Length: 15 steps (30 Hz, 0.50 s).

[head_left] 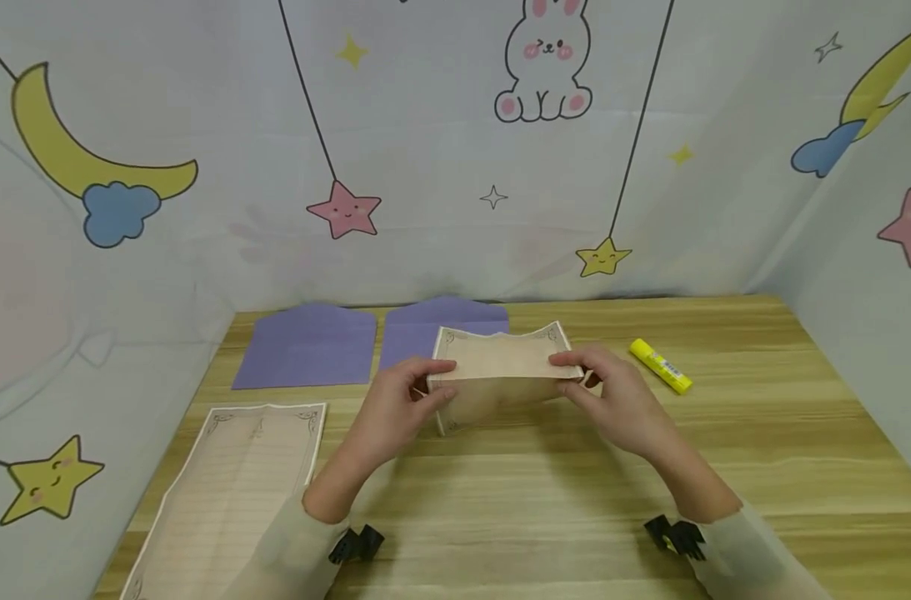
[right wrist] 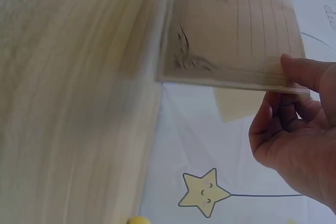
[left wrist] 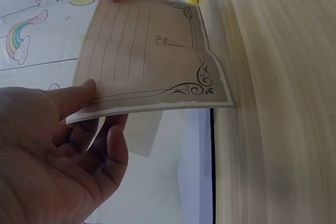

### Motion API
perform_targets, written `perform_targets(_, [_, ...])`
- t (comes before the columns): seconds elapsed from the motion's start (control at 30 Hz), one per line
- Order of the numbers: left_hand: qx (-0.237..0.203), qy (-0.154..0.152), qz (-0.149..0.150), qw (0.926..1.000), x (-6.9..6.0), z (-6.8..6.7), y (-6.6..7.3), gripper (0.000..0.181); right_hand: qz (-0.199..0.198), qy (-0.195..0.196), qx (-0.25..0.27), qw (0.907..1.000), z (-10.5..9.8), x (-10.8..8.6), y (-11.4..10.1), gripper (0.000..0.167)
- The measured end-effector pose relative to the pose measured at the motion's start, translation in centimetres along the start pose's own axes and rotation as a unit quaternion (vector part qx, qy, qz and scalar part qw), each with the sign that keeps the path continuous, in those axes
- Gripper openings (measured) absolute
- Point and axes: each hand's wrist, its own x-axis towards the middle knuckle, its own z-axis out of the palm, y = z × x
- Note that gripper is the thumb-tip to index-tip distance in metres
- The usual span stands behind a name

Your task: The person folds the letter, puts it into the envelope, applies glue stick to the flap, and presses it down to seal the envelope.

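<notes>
Beige lined letter paper [head_left: 503,357], scroll-cornered and folded crosswise, is held near the far edge of the wood-grain table [head_left: 500,517]. Left hand [head_left: 398,400] and right hand [head_left: 616,396] each pinch one end of the fold, thumb and fingers closed to the paper's thickness. Two smooth purple envelopes [head_left: 305,346] lie by the far left corner; a creased matching sheet [head_left: 237,492] lies along the left edge; a yellow cylindrical glue stick [head_left: 661,366] lies beyond the right hand.

On the wood-grain table [head_left: 530,508] lie two purple envelopes [head_left: 308,346], a lined sheet [head_left: 218,492] and a yellow glue stick [head_left: 661,366].
</notes>
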Motion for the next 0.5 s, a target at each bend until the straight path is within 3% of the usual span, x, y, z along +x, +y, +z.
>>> perform_targets(0.1, [0.026, 0.009, 0.008, 0.9996, -0.08, -0.03, 0.22, 0.021, -0.008, 0.022, -0.024, 0.9994, -0.15, 0.04, -0.12, 0.018])
perform_targets(0.2, [0.039, 0.021, 0.016, 0.9989, -0.16, -0.21, 0.14, 0.013, 0.009, 0.027, -0.022, 0.9994, -0.41, -0.02, -0.36, 0.008])
perform_targets(0.3, [0.036, 0.021, 0.021, 0.9989, -0.21, -0.49, -0.03, 0.009, 0.021, 0.029, -0.004, 0.9994, -0.54, -0.06, -0.46, 0.009])
perform_targets(0.4, [0.019, -0.001, 0.014, 0.9997, -0.19, -0.72, -0.1, 0.008, 0.026, 0.025, 0.032, 0.9988, -0.58, -0.04, -0.43, 0.014])
perform_targets(0.5, [-0.001, -0.048, 0.001, 0.9989, -0.27, -0.76, -0.22, 0.012, 0.037, 0.015, 0.078, 0.9962, -0.5, -0.05, -0.46, 0.015])
